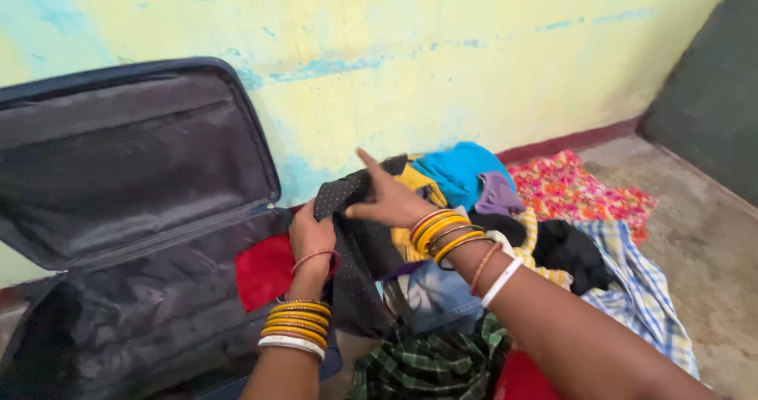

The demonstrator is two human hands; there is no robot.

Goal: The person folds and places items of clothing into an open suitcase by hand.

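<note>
My left hand (310,238) grips a dark dotted cloth (355,270) at its left edge, just above the rim of an open suitcase (118,321). My right hand (387,199) lies on top of the same cloth, fingers pressed on it and the index finger pointing up. Yellow bangles ring both wrists. The cloth hangs down between my arms. A red garment (264,270) lies inside the suitcase beside my left hand.
A heap of clothes lies on the floor to the right: a blue top (458,171), a purple piece (497,195), a black garment (572,250), a floral cloth (580,187), a blue checked cloth (647,289), a green checked cloth (426,364). The suitcase lid (118,155) leans against the yellow wall (442,52).
</note>
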